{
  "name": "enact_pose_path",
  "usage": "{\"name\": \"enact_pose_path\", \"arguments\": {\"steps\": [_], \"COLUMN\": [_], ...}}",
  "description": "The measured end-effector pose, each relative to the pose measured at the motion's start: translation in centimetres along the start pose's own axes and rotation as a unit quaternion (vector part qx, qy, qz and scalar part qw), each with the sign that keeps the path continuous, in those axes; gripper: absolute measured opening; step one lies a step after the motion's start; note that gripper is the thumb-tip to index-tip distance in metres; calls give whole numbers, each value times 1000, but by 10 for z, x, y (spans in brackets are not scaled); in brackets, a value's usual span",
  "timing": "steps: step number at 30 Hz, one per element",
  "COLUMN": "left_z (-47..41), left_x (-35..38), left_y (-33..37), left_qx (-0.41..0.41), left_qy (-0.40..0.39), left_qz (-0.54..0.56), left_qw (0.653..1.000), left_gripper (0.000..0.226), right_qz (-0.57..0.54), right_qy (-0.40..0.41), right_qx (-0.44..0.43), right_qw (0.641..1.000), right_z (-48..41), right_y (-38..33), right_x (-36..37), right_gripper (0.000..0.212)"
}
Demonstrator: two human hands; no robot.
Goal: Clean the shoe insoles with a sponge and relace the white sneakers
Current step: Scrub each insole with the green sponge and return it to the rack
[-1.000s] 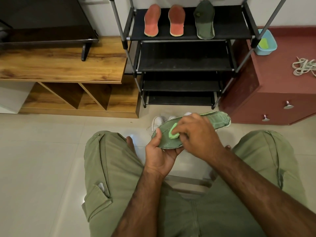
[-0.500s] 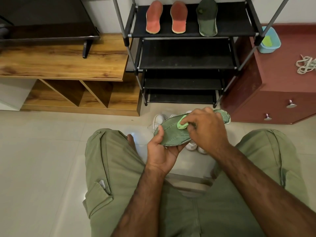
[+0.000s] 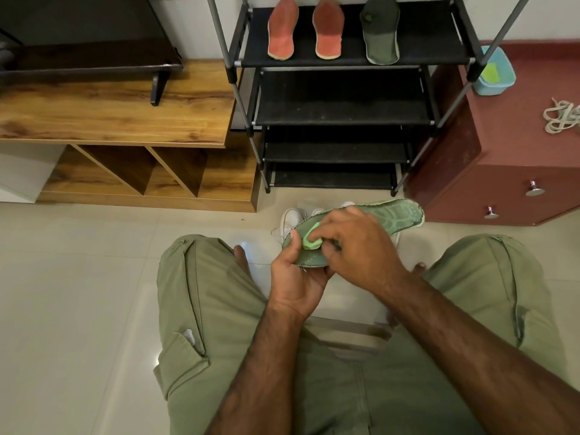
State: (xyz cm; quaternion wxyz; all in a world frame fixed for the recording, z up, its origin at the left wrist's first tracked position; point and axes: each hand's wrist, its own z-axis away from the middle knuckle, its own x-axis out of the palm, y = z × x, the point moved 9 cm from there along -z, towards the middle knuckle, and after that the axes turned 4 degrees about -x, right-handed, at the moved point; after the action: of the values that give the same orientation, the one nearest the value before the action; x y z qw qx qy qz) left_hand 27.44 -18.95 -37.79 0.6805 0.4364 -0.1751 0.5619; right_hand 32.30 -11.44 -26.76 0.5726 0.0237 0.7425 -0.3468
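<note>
Sponge contact occurs on the near half of a green fabric insole (image 3: 394, 216) with a stitched edge. The insole is held in the air above the pale tiled floor (image 3: 78, 293), between the knees of a seated person in olive trousers (image 3: 213, 309). The left hand (image 3: 296, 277) grips the near end of the insole from below, with the fingers curled under it and the thumb laid on its upper face. The right hand (image 3: 361, 246) is clamped with bent fingers on a small light green sponge (image 3: 310, 242) and presses it against the insole, just beside the left thumb. The far, wider end of the insole projects to the right, clear of both hands.

A pair of white sneakers (image 3: 291, 218) stands on the floor below the insole, largely hidden by it and by the hands. Whether they are laced cannot be told.

The top shelf of a black metal-framed shoe rack (image 3: 433, 32) carries two orange-red insoles (image 3: 282, 29) side by side, with one dark green insole (image 3: 381, 31) to their right. A red-brown cabinet (image 3: 502, 171) with metal knobs stands to the right of the rack. On its top are a light blue plastic tub (image 3: 502, 86) holding a yellow-green pad and a bundle of white laces (image 3: 561, 116). A wooden low unit (image 3: 110, 105) stands to the left of the rack.
</note>
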Motion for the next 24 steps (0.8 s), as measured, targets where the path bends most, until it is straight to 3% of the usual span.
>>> {"name": "enact_pose_path", "arguments": {"steps": [4,8,10,14,15,20,22,24], "left_z": [1,6,8,10,10,7,5,3], "left_x": [5,8,13,25,26,18,18,15], "left_y": [1,6,9,11,11,11,11,8], "left_qx": [7,4,8,31,37,56,51,43], "left_qy": [-10,-23,-39,-65,-63,-41,-45,-33], "left_qz": [-1,30,26,6,7,39,51,47], "left_qw": [1000,999,999,997,997,997,996,997], "left_gripper": [50,52,49,46,47,71,78,69], "right_qz": [18,-8,-12,-10,-11,-17,9,-29], "right_qy": [71,21,19,113,119,50,54,47], "right_qx": [105,6,1,137,135,33,64,120], "right_qw": [992,1000,1000,984,984,998,996,991], "right_z": [-4,5,7,8,9,8,3,-1], "right_y": [35,4,6,39,36,9,24,41], "right_x": [-17,2,1,-19,-18,-1,-9,-16], "right_gripper": [25,25,26,28,28,28,27,26]}}
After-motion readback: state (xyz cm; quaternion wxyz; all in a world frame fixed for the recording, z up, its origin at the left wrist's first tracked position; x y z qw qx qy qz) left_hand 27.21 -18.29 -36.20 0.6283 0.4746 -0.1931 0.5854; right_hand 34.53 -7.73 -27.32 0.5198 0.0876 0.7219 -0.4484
